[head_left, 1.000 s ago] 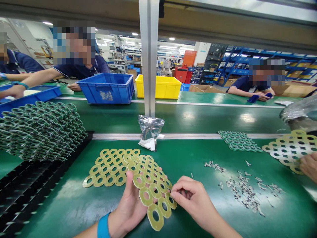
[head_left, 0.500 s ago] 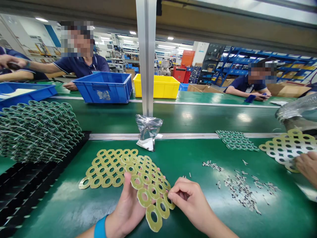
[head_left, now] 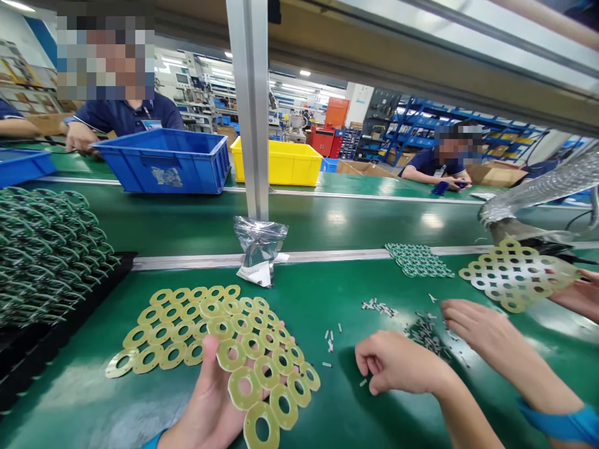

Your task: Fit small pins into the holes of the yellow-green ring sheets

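Note:
My left hand [head_left: 218, 393] holds up a tilted yellow panel of linked ring-shaped circuit boards [head_left: 246, 388], thumb at its left edge and fingers behind it. Over the table, my right hand [head_left: 397, 365] has its fingers curled towards the thumb. A small pale component [head_left: 363, 382] shows right by those fingertips; whether they grip it I cannot make out. Several similar small components [head_left: 330, 343] lie between the panel and my right hand. Another yellow ring panel [head_left: 147, 358] lies flat on the table, partly behind the held one.
A co-worker's hand [head_left: 491, 349] reaches to the component pile [head_left: 425, 333]; another hand [head_left: 580, 293] holds a ring panel [head_left: 515, 274]. Stacked green boards [head_left: 47, 262] stand left. A silver bag [head_left: 261, 249] sits by the metal post [head_left: 250, 125]. Blue [head_left: 173, 168] and yellow bins [head_left: 290, 163] stand behind.
My right hand has left the panel's right edge and moved right, down to the table. A co-worker's hand has come in over the component pile. The view has shifted right.

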The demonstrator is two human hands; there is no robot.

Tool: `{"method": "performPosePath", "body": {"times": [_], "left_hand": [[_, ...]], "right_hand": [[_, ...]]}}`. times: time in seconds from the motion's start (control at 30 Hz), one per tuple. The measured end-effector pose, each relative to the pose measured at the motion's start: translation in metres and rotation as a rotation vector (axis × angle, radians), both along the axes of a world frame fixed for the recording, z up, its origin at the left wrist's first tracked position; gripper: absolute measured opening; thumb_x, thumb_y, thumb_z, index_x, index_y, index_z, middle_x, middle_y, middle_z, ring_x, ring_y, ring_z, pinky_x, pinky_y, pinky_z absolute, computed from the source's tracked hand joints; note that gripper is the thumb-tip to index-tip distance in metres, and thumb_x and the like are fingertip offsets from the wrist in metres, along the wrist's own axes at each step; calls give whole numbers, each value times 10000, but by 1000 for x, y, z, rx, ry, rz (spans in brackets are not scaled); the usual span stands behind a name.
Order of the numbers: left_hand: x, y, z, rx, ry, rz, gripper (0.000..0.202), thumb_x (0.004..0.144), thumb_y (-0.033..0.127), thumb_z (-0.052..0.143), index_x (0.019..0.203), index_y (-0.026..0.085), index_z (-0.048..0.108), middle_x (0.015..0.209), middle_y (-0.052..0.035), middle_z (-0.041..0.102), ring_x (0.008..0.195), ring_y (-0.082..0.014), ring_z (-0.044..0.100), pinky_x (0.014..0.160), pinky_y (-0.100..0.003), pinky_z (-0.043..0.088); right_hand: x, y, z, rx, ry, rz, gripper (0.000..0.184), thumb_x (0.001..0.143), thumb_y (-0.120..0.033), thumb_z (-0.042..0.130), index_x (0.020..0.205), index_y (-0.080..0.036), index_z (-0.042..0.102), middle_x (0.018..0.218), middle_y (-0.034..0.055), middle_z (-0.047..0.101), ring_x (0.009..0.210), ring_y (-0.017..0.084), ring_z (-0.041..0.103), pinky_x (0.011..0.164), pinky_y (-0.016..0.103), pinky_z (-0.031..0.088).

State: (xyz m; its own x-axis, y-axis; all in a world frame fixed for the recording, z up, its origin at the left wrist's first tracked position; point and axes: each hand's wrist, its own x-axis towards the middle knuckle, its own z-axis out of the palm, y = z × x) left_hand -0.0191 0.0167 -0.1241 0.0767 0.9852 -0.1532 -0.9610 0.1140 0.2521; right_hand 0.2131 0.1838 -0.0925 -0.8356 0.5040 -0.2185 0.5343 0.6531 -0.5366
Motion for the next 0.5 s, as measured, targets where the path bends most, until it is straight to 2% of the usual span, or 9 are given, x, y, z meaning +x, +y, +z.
{"method": "performPosePath", "body": {"times": [0.1, 0.2, 0.27, 0.37, 0.5], "left_hand": [[0, 1, 0, -41, 15, 0, 800, 633, 768, 317, 1134, 189, 548, 1093, -93, 618, 1114, -314, 480, 1010, -491, 236], [1, 0, 0, -62, 60, 20, 768, 674, 751, 251, 1141, 212, 536, 1115, -69, 607, 1155, -306, 438, 994, -501, 239], [1, -1, -2, -50, 63, 35, 771, 696, 738, 225, 1162, 198, 518, 1100, -73, 614, 1151, -300, 443, 999, -498, 235], [-1, -2, -3, 4, 6, -6, 788, 671, 745, 295, 1169, 176, 517, 1082, -96, 623, 1122, -293, 477, 1015, -471, 250], [-2, -1, -3, 49, -26, -28, 741, 680, 723, 332, 1165, 197, 524, 1177, -110, 563, 1131, -306, 468, 1015, -493, 252]], "right_hand": [[-5, -6, 1, 84, -53, 35, 308, 498, 65, 626, 578, -233, 640, 514, -49, 614, 480, 96, 515, 455, 225, 241], [-9, -4, 0, 91, -48, 36, 292, 541, 56, 602, 582, -232, 628, 535, -43, 619, 499, 93, 525, 463, 222, 252], [-12, 0, -2, 119, -28, -2, 247, 607, 21, 566, 594, -220, 618, 558, -27, 618, 519, 98, 527, 476, 221, 271], [-16, 9, -6, 196, 24, -102, 234, 685, -14, 488, 629, -210, 604, 604, 4, 620, 570, 120, 536, 514, 232, 307], [-17, 19, -9, 135, 34, -152, 186, 691, -72, 511, 618, -222, 595, 623, 12, 621, 586, 141, 540, 522, 237, 333]]}}
